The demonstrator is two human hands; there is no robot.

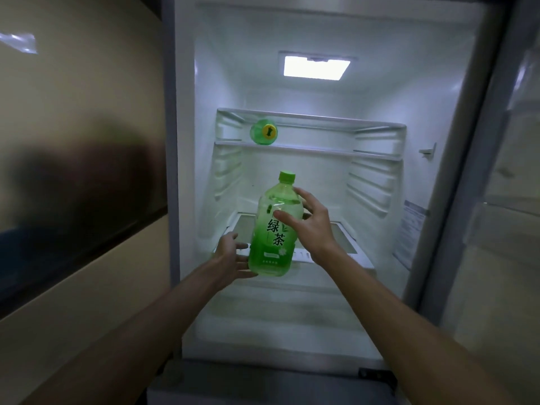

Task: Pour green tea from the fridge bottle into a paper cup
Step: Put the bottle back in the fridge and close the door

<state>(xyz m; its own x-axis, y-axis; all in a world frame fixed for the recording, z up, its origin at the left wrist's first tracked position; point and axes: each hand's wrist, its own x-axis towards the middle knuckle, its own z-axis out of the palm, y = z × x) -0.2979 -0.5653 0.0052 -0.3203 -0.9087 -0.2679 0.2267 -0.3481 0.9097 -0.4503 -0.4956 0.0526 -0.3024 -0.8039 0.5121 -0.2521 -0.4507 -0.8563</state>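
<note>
A green tea bottle (274, 229) with a green cap and a label with dark characters is upright in front of the open fridge's glass shelf (336, 229). My right hand (309, 223) wraps around its upper body from the right. My left hand (230, 255) cups its base from the left and below, fingers spread. The cap is on. No paper cup is in view.
The fridge interior (380, 171) is lit from a ceiling lamp. A second green bottle (264, 132) lies on its side on the upper shelf, cap end toward me. The fridge door (496, 200) stands open at the right. A beige wall is at the left.
</note>
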